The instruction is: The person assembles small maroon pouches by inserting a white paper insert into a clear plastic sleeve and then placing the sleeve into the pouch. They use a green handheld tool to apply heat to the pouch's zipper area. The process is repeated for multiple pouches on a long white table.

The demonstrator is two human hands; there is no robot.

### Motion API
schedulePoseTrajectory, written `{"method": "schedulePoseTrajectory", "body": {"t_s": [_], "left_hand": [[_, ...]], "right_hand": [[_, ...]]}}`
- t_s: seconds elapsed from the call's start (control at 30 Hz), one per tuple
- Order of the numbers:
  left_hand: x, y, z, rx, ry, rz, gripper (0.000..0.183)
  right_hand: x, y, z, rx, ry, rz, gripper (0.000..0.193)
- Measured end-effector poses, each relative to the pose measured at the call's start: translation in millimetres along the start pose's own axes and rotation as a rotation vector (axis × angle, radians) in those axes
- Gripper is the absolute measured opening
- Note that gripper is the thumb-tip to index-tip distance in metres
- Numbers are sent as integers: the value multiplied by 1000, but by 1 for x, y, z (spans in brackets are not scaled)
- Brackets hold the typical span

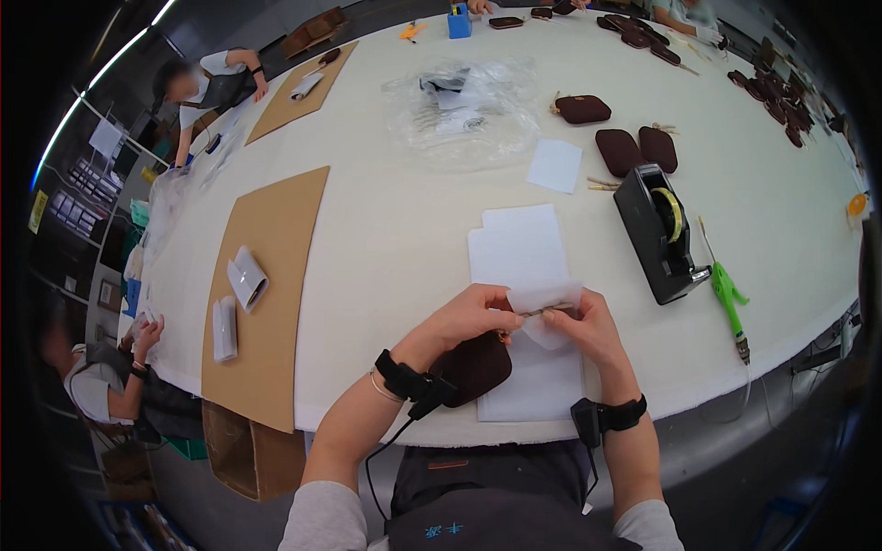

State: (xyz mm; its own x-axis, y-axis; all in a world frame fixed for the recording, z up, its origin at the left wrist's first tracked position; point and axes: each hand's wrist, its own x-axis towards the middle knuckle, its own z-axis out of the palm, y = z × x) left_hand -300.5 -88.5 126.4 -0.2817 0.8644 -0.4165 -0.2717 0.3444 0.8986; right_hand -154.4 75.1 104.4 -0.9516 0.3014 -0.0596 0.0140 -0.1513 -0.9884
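Observation:
My left hand (pixel 473 317) and my right hand (pixel 588 326) meet above the near edge of the table, thumbs and fingers pinched. Between them they hold a thin brownish strap (pixel 544 312) with a thin white paper sheet (pixel 546 296) around it; how it is folded is partly hidden by the fingers. A dark maroon zip pouch (pixel 480 372) lies below my left hand, its tasselled end close to the fingertips. Beneath my hands is a stack of white paper sheets (pixel 519 243).
A black tape dispenser (pixel 654 234) and a green air gun (pixel 728 292) stand to the right. More maroon pouches (pixel 617 151) lie beyond. Wrapped white packets (pixel 246 278) rest on brown cardboard (pixel 266 358) at left. Clear plastic bags (pixel 459 138) lie farther off. Co-workers sit around the table.

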Motion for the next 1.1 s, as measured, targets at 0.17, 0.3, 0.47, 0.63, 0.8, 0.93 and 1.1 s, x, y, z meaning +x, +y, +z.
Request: {"method": "schedulePoseTrajectory", "body": {"t_s": [0.17,0.3,0.47,0.63,0.8,0.93,1.1], "left_hand": [[0,5,8,69,125,-2,22],[-3,5,0,-22,146,-41,20],[-8,11,-7,-171,113,-64,20],[-7,8,-4,-180,52,-64,18],[-4,8,9,-83,35,-82,18],[-4,7,16,-42,7,0,20],[-6,8,21,62,13,80,21]], "right_hand": [[0,-2,-4,16,-35,17,34],[-8,-23,-13,238,-107,29,50],[-16,-20,-23,252,-168,-50,54],[-5,-9,2,-65,-63,-351,29],[-4,-3,2,15,35,-156,14],[-2,-4,5,62,124,-145,14],[-1,-2,4,63,156,-139,13]]}}
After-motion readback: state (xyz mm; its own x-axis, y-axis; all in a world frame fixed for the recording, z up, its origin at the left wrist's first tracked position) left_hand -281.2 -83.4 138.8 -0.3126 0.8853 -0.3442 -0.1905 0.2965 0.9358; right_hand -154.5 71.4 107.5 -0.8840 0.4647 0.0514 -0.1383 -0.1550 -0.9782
